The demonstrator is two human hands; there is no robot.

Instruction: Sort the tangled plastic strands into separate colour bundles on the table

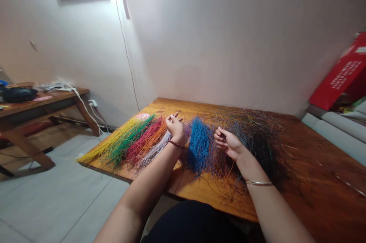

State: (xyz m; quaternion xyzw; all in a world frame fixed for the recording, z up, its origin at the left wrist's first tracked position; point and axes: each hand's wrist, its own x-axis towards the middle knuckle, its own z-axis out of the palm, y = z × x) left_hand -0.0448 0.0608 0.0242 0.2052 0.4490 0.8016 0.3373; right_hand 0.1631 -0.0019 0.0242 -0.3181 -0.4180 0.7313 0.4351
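Bundles of thin coloured wire-like strands lie side by side across a wooden table (311, 163). From the left come a yellow bundle (110, 140), a green bundle (130, 142), a red bundle (145, 140), an orange bundle (154, 136), a pale lilac bundle (156, 147) and a blue bundle (199, 144). My left hand (175, 127) is above the orange and lilac strands, thumb and forefinger pinched, other fingers partly stretched. Right of the blue bundle, my right hand (228, 144) has curled fingers over a tangled multicoloured pile (254, 128). Whatever either pinches is too fine to make out.
A pink disc (142, 116) lies behind the yellow strands. At far left stands another wooden table (65, 96) with a black item and white cables. A red box (339, 73) rests on the right beside white rolls or boxes (337, 132). A wall closes the back.
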